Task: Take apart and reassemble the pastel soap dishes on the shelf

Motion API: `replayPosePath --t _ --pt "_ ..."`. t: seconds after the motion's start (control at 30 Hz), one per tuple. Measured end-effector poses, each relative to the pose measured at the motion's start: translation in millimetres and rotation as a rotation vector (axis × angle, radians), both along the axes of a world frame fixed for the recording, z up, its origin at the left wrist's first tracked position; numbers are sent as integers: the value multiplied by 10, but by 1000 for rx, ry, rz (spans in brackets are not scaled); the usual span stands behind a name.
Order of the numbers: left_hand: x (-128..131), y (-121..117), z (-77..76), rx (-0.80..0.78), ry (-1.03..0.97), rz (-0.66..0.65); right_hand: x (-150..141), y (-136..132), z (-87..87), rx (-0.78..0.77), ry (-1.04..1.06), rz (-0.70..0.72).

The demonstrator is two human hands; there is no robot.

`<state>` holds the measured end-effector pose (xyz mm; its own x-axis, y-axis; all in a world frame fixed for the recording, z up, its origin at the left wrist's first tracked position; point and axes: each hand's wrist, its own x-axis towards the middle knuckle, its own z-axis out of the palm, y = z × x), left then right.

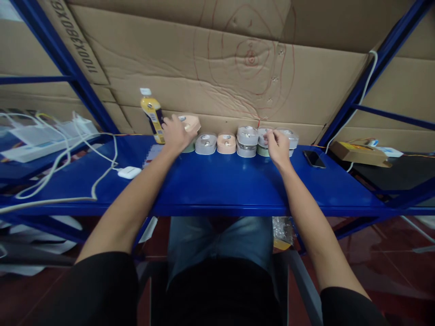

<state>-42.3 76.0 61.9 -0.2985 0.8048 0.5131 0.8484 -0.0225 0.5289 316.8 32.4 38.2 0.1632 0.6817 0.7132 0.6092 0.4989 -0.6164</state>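
My left hand (176, 133) is closed on a peach-coloured small box (190, 123) with a clear lid, held over a green box (190, 148) that it partly hides. My right hand (278, 145) has its fingers curled against the right side of a grey box (264, 134), which sits on another green box (263, 151). Between my hands stand a single grey box (205, 144) and a single peach box (226, 144), then a stack with a grey upper box (248, 135). Behind my right hand is one more stack, its pale top box (289, 137) partly covered.
A yellow drink bottle (152, 115) stands left of my left hand. On the blue shelf (217, 185) lie a phone (314, 159) at right and a white charger case (129, 172) with cables (93, 181) at left. Cardboard (163, 77) backs the shelf between blue posts.
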Motion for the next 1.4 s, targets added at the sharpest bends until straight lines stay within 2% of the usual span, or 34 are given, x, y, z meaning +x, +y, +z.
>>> replayPosePath --t 0.07,0.17,0.27,0.33,0.4,0.53,0.67,0.83,0.93,1.03,1.4 --pt "35 -125 -19 132 4 -136 -48 -31 1 11 -23 37" --pt "142 -312 -139 224 38 -458 -172 -111 -17 50 -116 177" --pt "307 -460 -337 165 33 -814 -335 -200 -74 50 -266 407" --pt "414 -530 -470 115 2 -1028 -440 -246 -124 -8 -382 532" --pt "492 -578 -582 65 -19 -1151 -521 -277 -166 -98 -487 605" --pt "544 -617 -720 -38 -27 -1183 -593 -310 -192 -242 -607 634" --pt "535 -621 -768 -59 -42 -1173 -549 -311 -159 -252 -567 589" --pt "502 -671 -772 -1 52 -1142 -232 -236 -80 -317 -448 464" --pt "470 -714 -773 -21 175 -1142 25 -172 -35 -398 -441 371" --pt "449 -740 -764 -27 198 -1142 180 -128 -13 -472 -445 321" --pt "458 -720 -744 26 127 -1133 215 -66 -51 -516 -466 286"
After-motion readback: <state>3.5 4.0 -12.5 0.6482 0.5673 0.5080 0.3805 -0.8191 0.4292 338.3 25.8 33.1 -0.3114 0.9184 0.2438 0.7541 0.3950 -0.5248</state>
